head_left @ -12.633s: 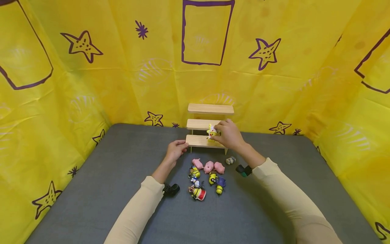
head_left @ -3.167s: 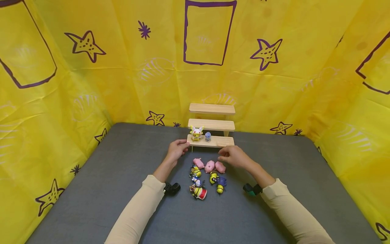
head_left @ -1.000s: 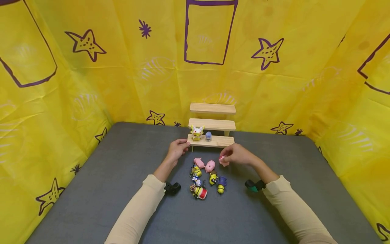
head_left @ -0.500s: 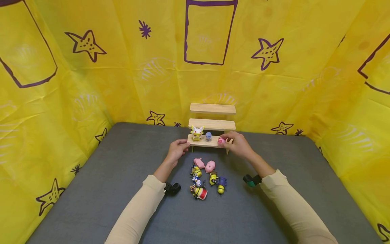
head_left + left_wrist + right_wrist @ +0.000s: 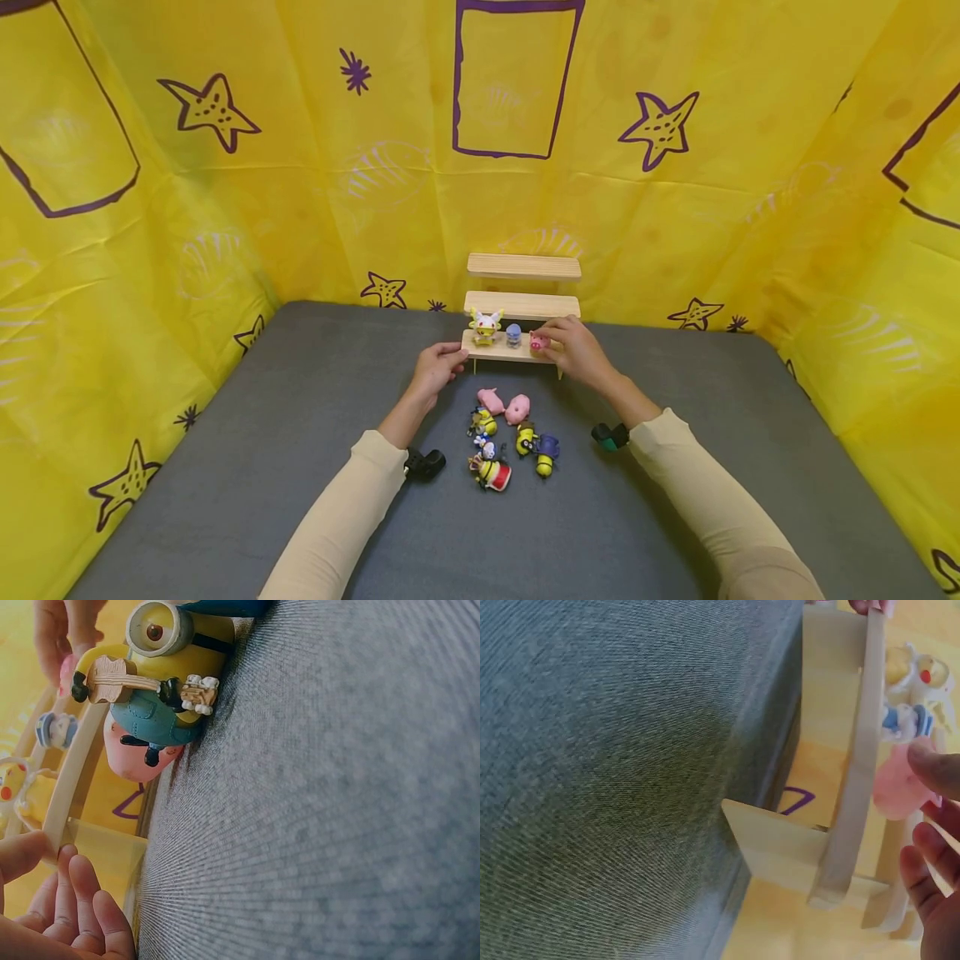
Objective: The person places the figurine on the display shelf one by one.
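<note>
A three-step wooden display shelf (image 5: 525, 266) stands against the back cloth. My left hand (image 5: 435, 372) pinches the left end of its lowest step between thumb and fingers. With thumb and fingertips, my right hand (image 5: 579, 352) holds a pink pig figure (image 5: 537, 342) at that step's right half; the right wrist view shows the pig (image 5: 901, 784) right at the board. Left of it on the step stand a small blue-capped figure (image 5: 513, 335) and a yellow figure in a white hood (image 5: 485, 325).
On the grey table (image 5: 337, 367), in front of the shelf, lie two pink pigs (image 5: 517, 409), several yellow Minion figures (image 5: 526, 438), a small white-and-blue figure (image 5: 487, 448) and a crowned figure in red (image 5: 495, 475). Yellow patterned cloth (image 5: 315, 225) walls the back and sides.
The hooded figure and blue-capped figure came onto the lowest step. My right hand then lifted a pink pig from the table to that step and shifted it slightly left. My left hand stayed.
</note>
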`<state>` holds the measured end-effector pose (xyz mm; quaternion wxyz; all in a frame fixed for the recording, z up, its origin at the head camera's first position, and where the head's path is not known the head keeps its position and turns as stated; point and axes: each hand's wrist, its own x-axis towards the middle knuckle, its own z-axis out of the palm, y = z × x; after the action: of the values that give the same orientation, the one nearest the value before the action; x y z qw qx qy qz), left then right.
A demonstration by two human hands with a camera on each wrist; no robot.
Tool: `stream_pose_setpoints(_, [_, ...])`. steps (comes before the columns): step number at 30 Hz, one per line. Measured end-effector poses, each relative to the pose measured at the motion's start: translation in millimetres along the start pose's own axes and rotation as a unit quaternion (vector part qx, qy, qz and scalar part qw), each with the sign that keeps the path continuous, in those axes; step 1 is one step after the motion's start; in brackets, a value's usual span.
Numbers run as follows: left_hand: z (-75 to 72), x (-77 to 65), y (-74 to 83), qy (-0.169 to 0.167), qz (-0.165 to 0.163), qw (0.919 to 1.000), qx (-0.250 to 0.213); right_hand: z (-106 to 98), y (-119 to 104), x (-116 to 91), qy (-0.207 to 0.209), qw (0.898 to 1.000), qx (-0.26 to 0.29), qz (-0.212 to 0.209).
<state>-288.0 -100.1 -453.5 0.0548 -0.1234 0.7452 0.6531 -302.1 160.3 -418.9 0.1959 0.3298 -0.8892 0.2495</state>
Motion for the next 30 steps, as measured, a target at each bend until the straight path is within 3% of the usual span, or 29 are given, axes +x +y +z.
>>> stream_pose_setpoints(15, [0.7,2.1,-3.2,0.0,0.008,1.0,-0.004,-1.2,5.6,-5.7,-0.042,0.997,-0.047,-0.036])
stream_pose_setpoints(30, [0.5,0.6,-2.5,0.002,0.006,1.0,-0.001,-2.4,5.5,-2.9,-0.027,0.997,-0.062,-0.033])
